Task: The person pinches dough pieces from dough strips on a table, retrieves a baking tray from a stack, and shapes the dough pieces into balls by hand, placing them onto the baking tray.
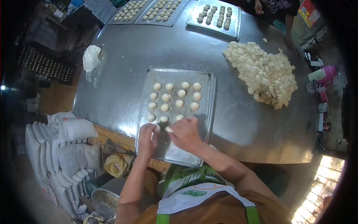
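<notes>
A metal baking tray lies in front of me, with rows of small round dough balls on its far part. My left hand is over the tray's left side, its fingers curled round a pale dough ball. Close beside it, my right hand pinches a piece of dough between thumb and fingers. Another dough ball sits just beyond the right hand's fingers, partly covered by them. Both hands are slightly blurred.
A large heap of cut dough pieces lies on the metal table to the right. A white lump rests at the left. Filled trays stand along the far edge. Another person's hand shows at the far right.
</notes>
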Demonstrator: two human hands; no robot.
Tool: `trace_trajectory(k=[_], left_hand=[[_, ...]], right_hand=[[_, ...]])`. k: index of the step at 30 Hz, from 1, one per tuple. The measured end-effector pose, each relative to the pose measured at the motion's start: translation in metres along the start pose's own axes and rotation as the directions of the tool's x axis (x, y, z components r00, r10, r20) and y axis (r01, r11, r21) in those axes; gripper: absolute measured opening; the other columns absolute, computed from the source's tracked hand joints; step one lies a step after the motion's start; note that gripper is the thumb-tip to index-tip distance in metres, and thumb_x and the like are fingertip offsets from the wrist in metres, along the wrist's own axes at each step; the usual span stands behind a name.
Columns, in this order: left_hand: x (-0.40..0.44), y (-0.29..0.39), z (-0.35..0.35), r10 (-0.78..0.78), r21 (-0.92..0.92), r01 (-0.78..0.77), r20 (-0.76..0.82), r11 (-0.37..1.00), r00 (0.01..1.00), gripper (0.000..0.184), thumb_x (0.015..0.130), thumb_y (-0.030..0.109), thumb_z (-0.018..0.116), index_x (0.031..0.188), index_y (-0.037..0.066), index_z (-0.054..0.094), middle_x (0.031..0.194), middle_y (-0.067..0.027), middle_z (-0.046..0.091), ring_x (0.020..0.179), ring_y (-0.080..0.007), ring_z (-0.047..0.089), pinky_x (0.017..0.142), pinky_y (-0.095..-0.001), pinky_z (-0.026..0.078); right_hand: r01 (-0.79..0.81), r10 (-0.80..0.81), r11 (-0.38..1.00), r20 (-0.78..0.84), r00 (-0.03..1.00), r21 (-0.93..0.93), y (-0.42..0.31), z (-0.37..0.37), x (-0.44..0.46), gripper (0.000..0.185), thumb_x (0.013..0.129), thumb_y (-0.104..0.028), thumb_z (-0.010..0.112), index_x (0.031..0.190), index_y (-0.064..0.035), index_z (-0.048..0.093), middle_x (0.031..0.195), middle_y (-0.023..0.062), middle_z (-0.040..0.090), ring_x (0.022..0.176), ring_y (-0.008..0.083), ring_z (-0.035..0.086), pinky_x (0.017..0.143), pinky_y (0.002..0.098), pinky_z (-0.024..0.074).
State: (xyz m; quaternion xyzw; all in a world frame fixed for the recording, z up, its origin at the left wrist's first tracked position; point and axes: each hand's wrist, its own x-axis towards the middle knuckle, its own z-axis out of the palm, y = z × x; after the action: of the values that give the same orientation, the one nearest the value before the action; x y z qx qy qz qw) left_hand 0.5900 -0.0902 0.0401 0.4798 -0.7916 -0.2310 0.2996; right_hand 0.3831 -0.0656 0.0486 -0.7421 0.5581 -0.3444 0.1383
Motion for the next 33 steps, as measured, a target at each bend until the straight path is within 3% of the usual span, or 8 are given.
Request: trace_trajectory(k=[4, 10, 14, 18, 22, 27, 30, 33], left_hand=[[-0.009, -0.05, -0.008, -0.12, 0.136, 0.117, 0.018, 0.984, 0.993, 0.036, 0.084, 0.003, 0.07, 0.119, 0.001, 0.06, 0.115, -0.0199, 0.06, 0.107, -0.0395, 0.059, 0.093, -0.0462, 0.049], [-0.025, -0.038, 0.002, -0.138, 0.155, 0.162, -0.157, 0.974, 0.978, 0.048, 0.086, 0.008, 0.073, 0.13, 0.0, 0.056, 0.127, -0.0192, 0.058, 0.109, -0.0344, 0.06, 0.091, -0.0402, 0.049], [0.0, 0.014, 0.022, -0.36, 0.084, 0.394, -0.269, 0.915, 0.893, 0.041, 0.087, 0.008, 0.073, 0.125, 0.0, 0.06, 0.123, -0.0181, 0.061, 0.105, -0.0322, 0.061, 0.086, -0.0392, 0.048], [0.085, 0.094, 0.096, 0.132, 0.052, -0.127, -0.095, 0.99, 0.987, 0.027, 0.087, 0.004, 0.072, 0.114, 0.002, 0.066, 0.107, -0.0127, 0.068, 0.097, -0.0281, 0.063, 0.08, -0.0376, 0.048], [0.192, 0.197, 0.197, 0.497, -0.11, -0.49, 0.05, 0.865, 0.866, 0.025, 0.081, 0.002, 0.072, 0.105, 0.007, 0.069, 0.101, -0.0102, 0.067, 0.093, -0.0332, 0.06, 0.082, -0.0433, 0.045], [0.288, 0.21, 0.352, 0.518, -0.019, -0.522, 0.16, 0.853, 0.841, 0.033, 0.084, 0.007, 0.069, 0.117, 0.006, 0.063, 0.108, -0.0142, 0.066, 0.098, -0.0378, 0.061, 0.081, -0.0484, 0.048], [0.29, 0.227, 0.365, 0.454, -0.131, -0.438, 0.156, 0.89, 0.877, 0.031, 0.086, 0.007, 0.067, 0.117, 0.004, 0.061, 0.108, -0.0174, 0.064, 0.098, -0.0395, 0.06, 0.08, -0.0489, 0.048], [0.226, 0.232, 0.317, 0.405, -0.241, -0.344, 0.278, 0.907, 0.871, 0.021, 0.092, 0.008, 0.063, 0.111, 0.002, 0.06, 0.1, -0.0208, 0.06, 0.09, -0.0397, 0.058, 0.078, -0.0469, 0.048]], right_hand=[[0.184, -0.116, 0.942, 0.243, 0.963, -0.282, 0.005, 0.075, 0.013, 0.024, 0.074, -0.018, 0.078, 0.096, -0.0114, 0.07, 0.087, 0.0028, 0.064, 0.092, 0.0249, 0.059, 0.088, 0.0446, 0.0352], [-0.013, 0.014, 1.0, -0.165, 0.986, 0.01, 0.058, -0.043, -0.035, 0.02, 0.078, -0.017, 0.075, 0.096, -0.0104, 0.07, 0.087, 0.0038, 0.063, 0.085, 0.0256, 0.059, 0.079, 0.0427, 0.0386], [-0.267, 0.194, 0.908, -0.24, 0.951, -0.324, 0.179, -0.13, -0.078, 0.013, 0.083, -0.013, 0.072, 0.095, -0.0085, 0.068, 0.087, 0.0078, 0.061, 0.086, 0.0292, 0.059, 0.074, 0.0439, 0.04], [-0.456, 0.194, 0.817, -0.577, 0.793, -0.352, 0.277, -0.214, -0.042, 0.019, 0.084, -0.013, 0.072, 0.101, -0.0076, 0.062, 0.088, 0.012, 0.06, 0.086, 0.0349, 0.058, 0.08, 0.0459, 0.0437], [-0.51, 0.304, 0.797, -0.515, 0.801, -0.323, 0.341, -0.241, -0.056, 0.022, 0.087, -0.014, 0.071, 0.106, -0.0072, 0.061, 0.092, 0.0148, 0.059, 0.088, 0.0371, 0.058, 0.081, 0.0456, 0.0459], [-0.453, 0.472, 0.875, -0.515, 0.716, 0.171, 0.279, -0.242, -0.105, 0.012, 0.093, -0.012, 0.064, 0.101, -0.005, 0.057, 0.09, 0.017, 0.059, 0.085, 0.0362, 0.059, 0.074, 0.0448, 0.0475], [-0.598, 0.613, 0.787, -0.083, 0.785, 0.151, 0.276, -0.19, -0.22, 0.013, 0.094, -0.014, 0.06, 0.099, -0.0039, 0.054, 0.09, 0.0176, 0.057, 0.08, 0.038, 0.056, 0.073, 0.0452, 0.0469], [-0.597, 0.58, 0.798, -0.373, 0.724, 0.082, 0.205, -0.168, -0.31, 0.022, 0.084, -0.011, 0.069, 0.099, -0.0061, 0.054, 0.093, 0.0165, 0.057, 0.086, 0.0363, 0.056, 0.078, 0.046, 0.0455]])
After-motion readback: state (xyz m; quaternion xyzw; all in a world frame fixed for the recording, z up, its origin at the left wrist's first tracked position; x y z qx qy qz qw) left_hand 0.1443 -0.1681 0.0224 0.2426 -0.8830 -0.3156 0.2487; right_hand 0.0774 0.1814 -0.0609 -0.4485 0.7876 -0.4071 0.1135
